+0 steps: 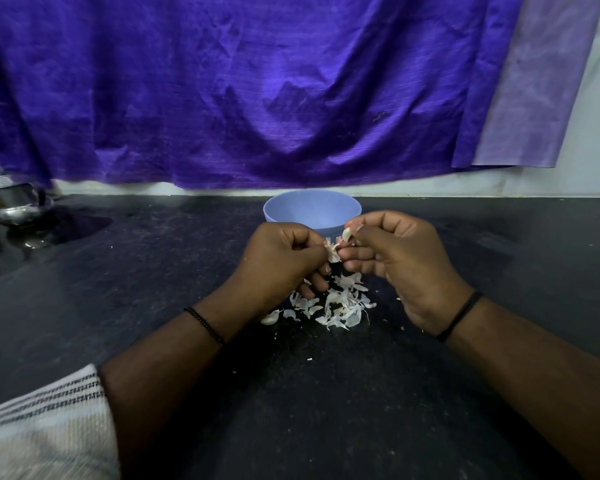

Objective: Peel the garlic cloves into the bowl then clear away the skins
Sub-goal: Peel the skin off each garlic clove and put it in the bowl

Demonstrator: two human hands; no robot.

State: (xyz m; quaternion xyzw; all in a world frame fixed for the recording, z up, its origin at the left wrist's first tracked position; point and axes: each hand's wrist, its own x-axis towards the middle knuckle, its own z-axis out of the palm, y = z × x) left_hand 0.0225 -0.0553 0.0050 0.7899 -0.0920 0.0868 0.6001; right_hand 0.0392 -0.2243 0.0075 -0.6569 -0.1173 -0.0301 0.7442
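Hands meet above the skins (329, 304): the right hand (400, 263) pinches a garlic clove (347, 233), the left hand (284, 263) pinches loose peel (332, 252). Beyond them a blue bowl (312, 211) sits on the dark counter (118, 289), with purple cloth (239, 88) hanging behind.

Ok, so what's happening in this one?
A person is peeling garlic at a dark counter. The right hand pinches a clove while the left hand pulls off a strip of skin. A pile of skins lies beneath, with the blue bowl just behind the hands.
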